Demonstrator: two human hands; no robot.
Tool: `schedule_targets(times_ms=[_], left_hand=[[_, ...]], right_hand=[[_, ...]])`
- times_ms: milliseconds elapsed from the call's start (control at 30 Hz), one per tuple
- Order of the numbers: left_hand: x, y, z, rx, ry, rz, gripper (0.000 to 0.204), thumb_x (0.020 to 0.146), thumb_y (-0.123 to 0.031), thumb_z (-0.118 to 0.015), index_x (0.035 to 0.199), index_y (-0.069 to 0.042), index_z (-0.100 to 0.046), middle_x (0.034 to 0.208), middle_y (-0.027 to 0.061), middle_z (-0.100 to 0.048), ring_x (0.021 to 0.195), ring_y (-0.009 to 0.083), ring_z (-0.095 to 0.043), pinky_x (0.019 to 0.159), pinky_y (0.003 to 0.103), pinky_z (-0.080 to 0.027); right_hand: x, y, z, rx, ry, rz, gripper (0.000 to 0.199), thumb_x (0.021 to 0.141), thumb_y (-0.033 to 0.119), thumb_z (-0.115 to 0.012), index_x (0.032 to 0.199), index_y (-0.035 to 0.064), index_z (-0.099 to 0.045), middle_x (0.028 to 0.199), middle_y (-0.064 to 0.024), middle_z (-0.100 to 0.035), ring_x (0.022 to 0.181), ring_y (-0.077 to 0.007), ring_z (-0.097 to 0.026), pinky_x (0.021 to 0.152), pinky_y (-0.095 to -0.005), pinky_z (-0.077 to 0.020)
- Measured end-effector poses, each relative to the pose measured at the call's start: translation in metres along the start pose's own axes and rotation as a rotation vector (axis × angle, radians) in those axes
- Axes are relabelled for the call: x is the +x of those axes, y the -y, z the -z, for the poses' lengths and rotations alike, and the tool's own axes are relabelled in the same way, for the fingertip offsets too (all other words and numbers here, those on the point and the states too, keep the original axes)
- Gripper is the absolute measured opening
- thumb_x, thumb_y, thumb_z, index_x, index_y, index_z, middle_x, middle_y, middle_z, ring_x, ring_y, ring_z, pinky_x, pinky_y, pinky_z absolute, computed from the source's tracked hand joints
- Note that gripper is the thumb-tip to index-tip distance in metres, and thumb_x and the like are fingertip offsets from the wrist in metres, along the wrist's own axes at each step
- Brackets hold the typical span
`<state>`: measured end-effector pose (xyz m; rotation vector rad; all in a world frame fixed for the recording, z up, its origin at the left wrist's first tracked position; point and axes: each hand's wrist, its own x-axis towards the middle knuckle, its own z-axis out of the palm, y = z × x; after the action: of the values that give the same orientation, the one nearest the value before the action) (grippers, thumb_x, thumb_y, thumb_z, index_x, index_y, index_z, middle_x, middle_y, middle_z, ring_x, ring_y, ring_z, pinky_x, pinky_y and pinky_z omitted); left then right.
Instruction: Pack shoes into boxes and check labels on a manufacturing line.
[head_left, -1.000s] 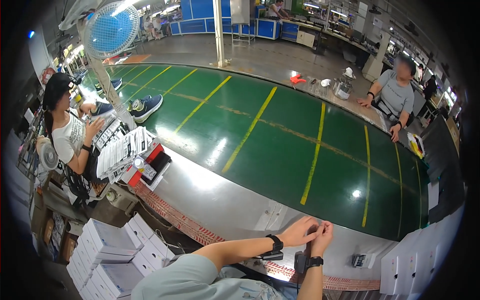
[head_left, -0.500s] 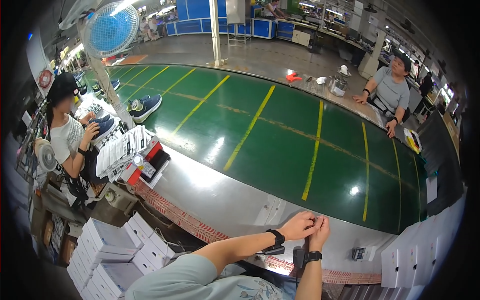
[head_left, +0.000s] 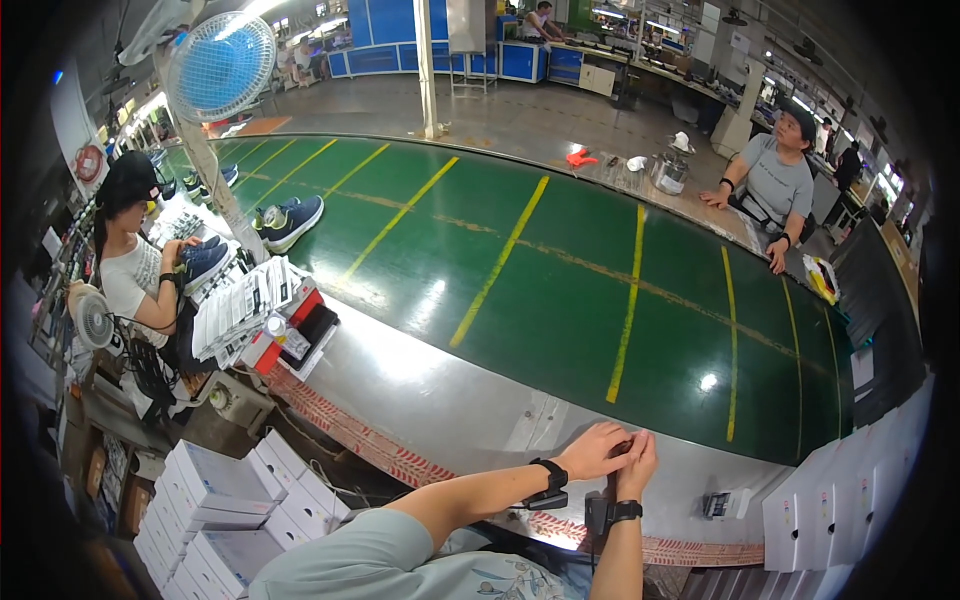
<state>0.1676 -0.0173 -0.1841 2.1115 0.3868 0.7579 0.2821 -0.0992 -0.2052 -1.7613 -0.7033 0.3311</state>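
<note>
Holding bare left hand (head_left: 597, 451) against bare right hand (head_left: 638, 468), can't tell if grasping anything; could, if slackening, drop anything small onto silver metal table (head_left: 690, 495) below grip!

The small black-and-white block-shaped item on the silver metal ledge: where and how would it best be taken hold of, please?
Probably pinch the block-shaped item by its near and far edges, from above left: it sits low on the metal ledge, and upright white boxes stand just to its right.
</note>
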Motion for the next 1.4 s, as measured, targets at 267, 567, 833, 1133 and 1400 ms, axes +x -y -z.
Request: schedule_targets(times_ms=[267, 567, 833, 1133, 1400], left_hand=[[0.003, 0.000, -0.006, -0.016, -0.002, -0.030, 0.035, 0.092, -0.035, -0.067, 0.097, 0.000, -0.066, 0.099, 0.0124, -0.064, 0.096, 0.0324, -0.058, 0.090, 0.042, -0.045], [0.001, 0.003, -0.006, 0.009, -0.040, -0.048, 0.034, 0.091, -0.032, -0.069, 0.082, 0.001, -0.066, 0.099, 0.0140, -0.064, 0.096, 0.0335, -0.058, 0.089, 0.043, -0.045], [-0.001, 0.006, -0.007, 0.006, -0.018, -0.025, 0.031, 0.092, -0.029, -0.066, 0.089, 0.002, -0.068, 0.099, 0.0146, -0.063, 0.097, 0.0334, -0.058, 0.091, 0.043, -0.045], [-0.001, 0.006, -0.008, 0.021, -0.060, -0.071, 0.032, 0.093, -0.030, -0.066, 0.087, 0.001, -0.068, 0.096, 0.0140, -0.063, 0.094, 0.0324, -0.058, 0.090, 0.043, -0.045], [0.001, 0.005, -0.005, 0.026, -0.043, -0.058, 0.032, 0.092, -0.031, -0.066, 0.090, 0.001, -0.067, 0.091, 0.0130, -0.062, 0.089, 0.0323, -0.058, 0.086, 0.043, -0.045]], right_hand=[[-0.001, -0.003, -0.001, -0.166, -0.097, 0.182, 0.026, 0.102, 0.024, -0.053, 0.089, 0.0028, -0.060, 0.073, -0.0126, -0.066, 0.062, -0.0246, -0.061, 0.060, -0.0371, -0.0488], [-0.003, 0.012, -0.001, -0.156, -0.013, 0.073, 0.030, 0.104, 0.027, -0.053, 0.089, 0.0025, -0.060, 0.078, -0.0109, -0.069, 0.069, -0.0183, -0.062, 0.065, -0.0342, -0.0506], [-0.004, 0.008, -0.003, -0.188, -0.049, 0.085, 0.026, 0.102, 0.023, -0.058, 0.086, 0.0022, -0.061, 0.076, -0.0119, -0.068, 0.066, -0.0191, -0.060, 0.063, -0.0354, -0.0501], [-0.004, 0.011, -0.003, -0.124, -0.032, 0.095, 0.028, 0.103, 0.025, -0.057, 0.088, 0.0012, -0.061, 0.077, -0.0109, -0.068, 0.067, -0.0179, -0.059, 0.063, -0.0342, -0.0499], [-0.002, 0.009, -0.004, -0.154, -0.027, 0.096, 0.031, 0.104, 0.028, -0.056, 0.089, 0.0011, -0.061, 0.076, -0.0112, -0.067, 0.067, -0.0184, -0.059, 0.063, -0.0348, -0.0492]])
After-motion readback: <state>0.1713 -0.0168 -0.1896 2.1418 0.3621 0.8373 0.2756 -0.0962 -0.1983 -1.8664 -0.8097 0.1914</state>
